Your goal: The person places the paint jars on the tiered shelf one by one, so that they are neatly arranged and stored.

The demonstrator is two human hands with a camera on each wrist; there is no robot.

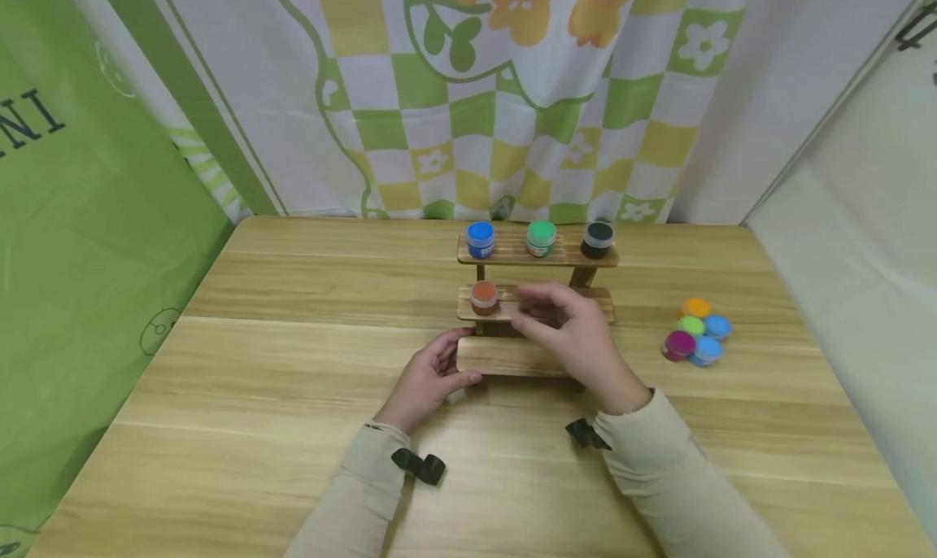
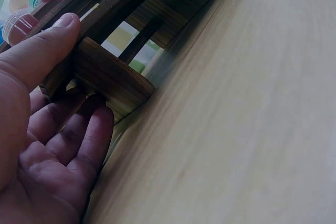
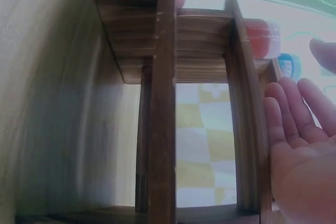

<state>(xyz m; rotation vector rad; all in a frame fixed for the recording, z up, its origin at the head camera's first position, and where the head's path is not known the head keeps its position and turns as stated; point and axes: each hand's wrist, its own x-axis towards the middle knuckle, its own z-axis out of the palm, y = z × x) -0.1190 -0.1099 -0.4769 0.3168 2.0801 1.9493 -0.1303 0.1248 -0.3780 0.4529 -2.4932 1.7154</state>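
A three-step wooden display rack (image 1: 512, 356) stands on the table. My left hand (image 1: 432, 379) grips the left end of its lowest step; in the left wrist view the thumb (image 2: 58, 38) lies along the step and the fingers curl by the side panel (image 2: 107, 74). Over the middle step hovers my right hand (image 1: 574, 334), thumb and fingers apart with nothing between them. Beside it on that step sits a small paint jar with an orange-brown top (image 1: 484, 296). The top step carries a blue jar (image 1: 480, 240), a green jar (image 1: 541, 238) and a black jar (image 1: 597, 240).
To the right of the rack, several more jars cluster on the table (image 1: 293, 379), among them an orange one (image 1: 695, 308) and a purple one (image 1: 679, 346). A checked, flowered curtain (image 1: 476, 119) hangs behind the table, with a green cloth (image 1: 88, 241) at the left.
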